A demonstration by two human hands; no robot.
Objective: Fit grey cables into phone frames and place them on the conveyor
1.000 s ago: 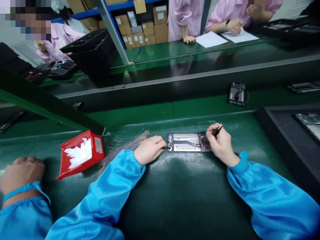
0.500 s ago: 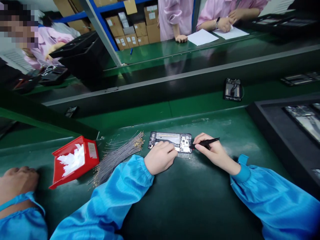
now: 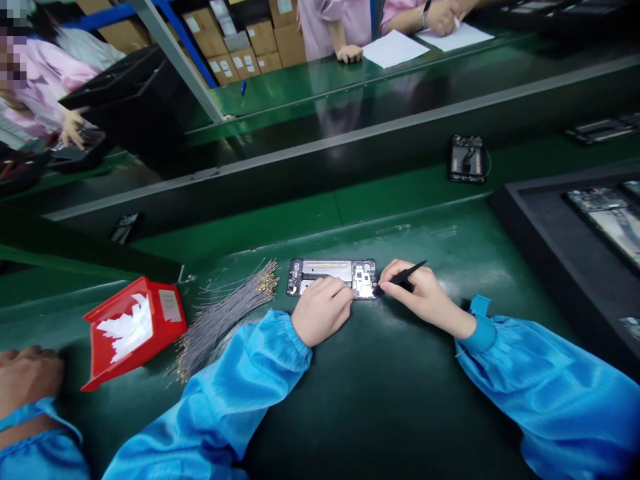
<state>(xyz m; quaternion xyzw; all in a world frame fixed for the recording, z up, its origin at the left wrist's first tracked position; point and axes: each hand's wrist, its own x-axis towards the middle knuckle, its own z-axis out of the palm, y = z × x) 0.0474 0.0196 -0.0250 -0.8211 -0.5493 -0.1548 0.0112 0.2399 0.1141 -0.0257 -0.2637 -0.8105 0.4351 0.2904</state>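
Partly under your left grip (image 3: 323, 308), its hold unclear, lies the opened phone (image 3: 330, 267); beside it your right grip (image 3: 417, 292) pinches tweezers (image 3: 407, 275).

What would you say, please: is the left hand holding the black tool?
No, the right hand holds the black tool; the left hand lies over the phone.

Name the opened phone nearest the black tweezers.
The phone lying just right of the grey cables: the right hand holds the tweezers at its right end. Other phones, in the black tray and along the back, lie farther off.
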